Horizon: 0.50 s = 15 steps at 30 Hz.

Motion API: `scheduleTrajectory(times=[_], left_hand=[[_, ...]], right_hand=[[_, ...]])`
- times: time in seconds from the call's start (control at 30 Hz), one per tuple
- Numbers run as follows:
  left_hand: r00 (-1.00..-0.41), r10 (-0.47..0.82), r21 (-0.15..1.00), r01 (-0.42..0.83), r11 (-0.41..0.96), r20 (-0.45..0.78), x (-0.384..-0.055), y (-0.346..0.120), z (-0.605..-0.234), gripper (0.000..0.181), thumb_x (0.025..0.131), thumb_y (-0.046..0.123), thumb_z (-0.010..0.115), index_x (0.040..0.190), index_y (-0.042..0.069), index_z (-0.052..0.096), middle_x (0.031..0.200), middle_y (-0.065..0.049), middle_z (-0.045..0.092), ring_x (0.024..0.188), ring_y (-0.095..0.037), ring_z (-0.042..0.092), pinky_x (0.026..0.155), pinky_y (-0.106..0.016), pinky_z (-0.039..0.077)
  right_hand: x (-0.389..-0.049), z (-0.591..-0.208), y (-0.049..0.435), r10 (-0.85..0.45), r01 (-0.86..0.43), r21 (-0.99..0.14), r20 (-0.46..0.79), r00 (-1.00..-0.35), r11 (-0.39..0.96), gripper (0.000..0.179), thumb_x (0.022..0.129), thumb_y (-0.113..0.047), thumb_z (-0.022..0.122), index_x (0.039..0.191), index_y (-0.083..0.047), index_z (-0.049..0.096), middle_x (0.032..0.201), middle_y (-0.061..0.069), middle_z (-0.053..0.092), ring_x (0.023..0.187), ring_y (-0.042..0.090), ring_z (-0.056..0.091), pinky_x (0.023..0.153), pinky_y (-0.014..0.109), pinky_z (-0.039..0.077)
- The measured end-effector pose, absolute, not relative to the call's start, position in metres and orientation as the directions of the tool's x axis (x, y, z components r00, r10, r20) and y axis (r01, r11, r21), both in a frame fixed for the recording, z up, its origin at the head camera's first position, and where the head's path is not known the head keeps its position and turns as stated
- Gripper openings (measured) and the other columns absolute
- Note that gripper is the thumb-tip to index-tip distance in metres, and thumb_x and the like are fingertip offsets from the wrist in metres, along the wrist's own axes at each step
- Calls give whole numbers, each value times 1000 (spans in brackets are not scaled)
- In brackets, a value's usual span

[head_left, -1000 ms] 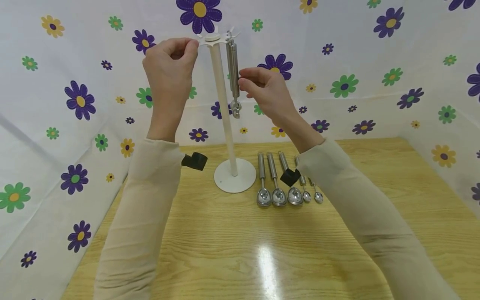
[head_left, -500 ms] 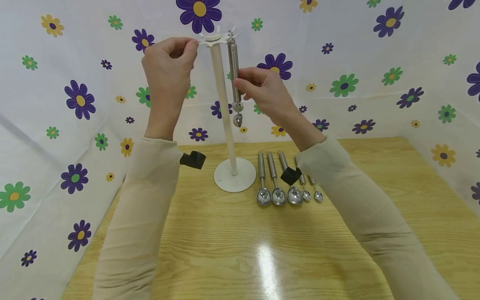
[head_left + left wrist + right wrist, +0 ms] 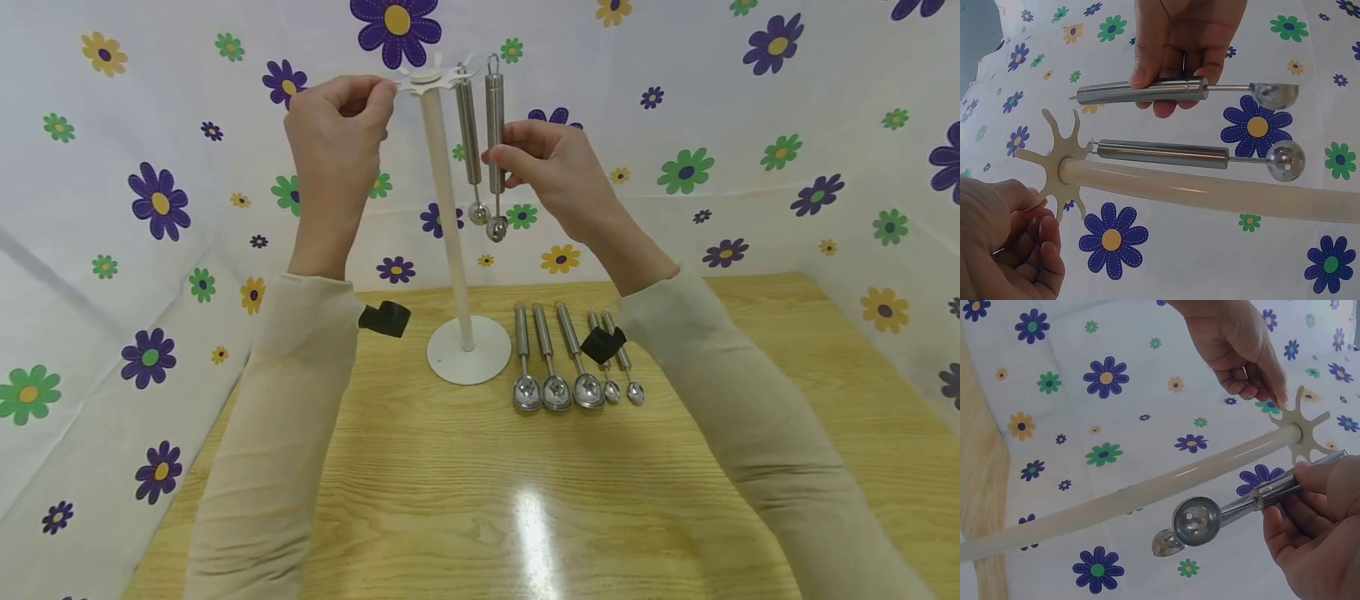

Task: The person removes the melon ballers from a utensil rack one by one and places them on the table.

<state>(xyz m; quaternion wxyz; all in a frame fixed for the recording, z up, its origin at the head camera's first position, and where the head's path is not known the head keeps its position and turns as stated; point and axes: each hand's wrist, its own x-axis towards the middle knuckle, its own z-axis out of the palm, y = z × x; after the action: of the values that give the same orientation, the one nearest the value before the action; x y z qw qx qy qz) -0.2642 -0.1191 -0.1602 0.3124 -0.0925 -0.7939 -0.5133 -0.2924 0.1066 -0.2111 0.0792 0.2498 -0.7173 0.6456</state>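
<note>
My left hand pinches one arm of the star-shaped hook top of a white upright stand. On the opposite side, a steel melon baller hangs by its loop from another arm. My right hand holds a second melon baller upright by its handle, thumb in front and fingers behind. Its loop is up near hook height, to the right of the stand and apart from the arms. The left wrist view shows a gap between this held melon baller and the hanging one.
Three larger steel scoops and two small ones lie in a row on the wooden table, right of the stand's round base. A flower-print cloth stands behind.
My right hand has closed on one of the two overlapping melon ballers and drawn it right and up, off the stand. The other still hangs. My left hand stays put.
</note>
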Motion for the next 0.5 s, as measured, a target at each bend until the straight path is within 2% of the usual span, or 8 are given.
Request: scheduleTrajectory(times=[0.23, 0.5], left_hand=[[-799, -189, 778, 452, 436, 571, -264, -122, -161, 27, 104, 25, 65, 119, 7, 77, 99, -3, 71, 81, -10, 61, 79, -22, 49], [-797, -183, 770, 454, 449, 576, -265, -121, -160, 27, 104, 25, 65, 120, 7, 77, 104, -8, 72, 81, -10, 62, 80, -22, 51]], right_hand=[[-284, -219, 124, -225, -426, -898, 395, -891, 109, 24, 104, -11, 64, 122, 4, 66, 115, 13, 72, 100, 24, 63, 87, 29, 52], [-276, -243, 154, -195, -383, -917, 358, -913, 110, 26, 103, -11, 64, 123, 5, 67, 110, 9, 73, 96, 23, 65, 86, 28, 53]])
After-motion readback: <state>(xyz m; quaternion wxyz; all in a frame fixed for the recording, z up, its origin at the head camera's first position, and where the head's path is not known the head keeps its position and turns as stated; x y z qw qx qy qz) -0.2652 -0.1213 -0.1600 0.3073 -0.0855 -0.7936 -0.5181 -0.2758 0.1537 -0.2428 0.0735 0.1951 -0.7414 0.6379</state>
